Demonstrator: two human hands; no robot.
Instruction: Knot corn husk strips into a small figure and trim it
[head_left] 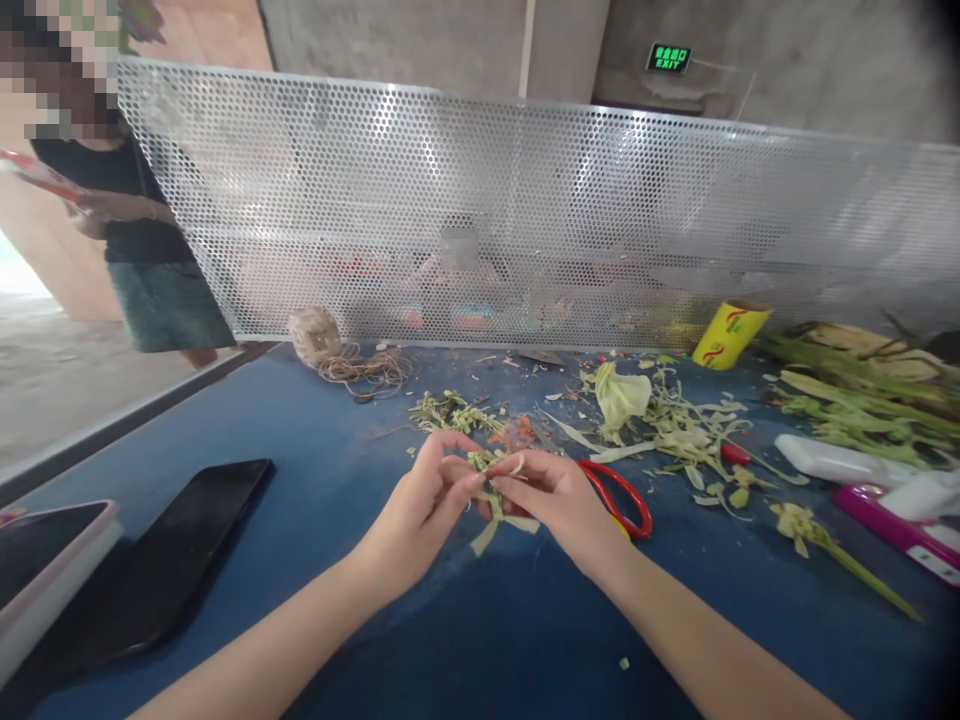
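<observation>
Both hands meet over the blue table and pinch a small pale-green plant sprig (pixel 491 500) with flat, strip-like ends hanging down. My left hand (pixel 431 487) has thumb and forefinger closed on its upper left part. Opposite it, my right hand (pixel 551 497) pinches the sprig and a thin pale strip with thumb and fingers. Fingertips partly hide the sprig. Just beyond my right hand lie scissors with red handles (pixel 626 497), their blades hidden. A pile of small green sprigs (pixel 454 412) rests past my fingers, beside some orange bits (pixel 516 433).
Two phones, one black (pixel 187 555) and one pale-edged (pixel 52 560), lie left. Twine (pixel 367 368), plant scraps (pixel 682 430), a yellow roll (pixel 731 335), a white-and-magenta tool (pixel 870 500) and stalks (pixel 885 390) surround the work. A perforated metal screen (pixel 487 180) stands behind; a person (pixel 142 230) stands left.
</observation>
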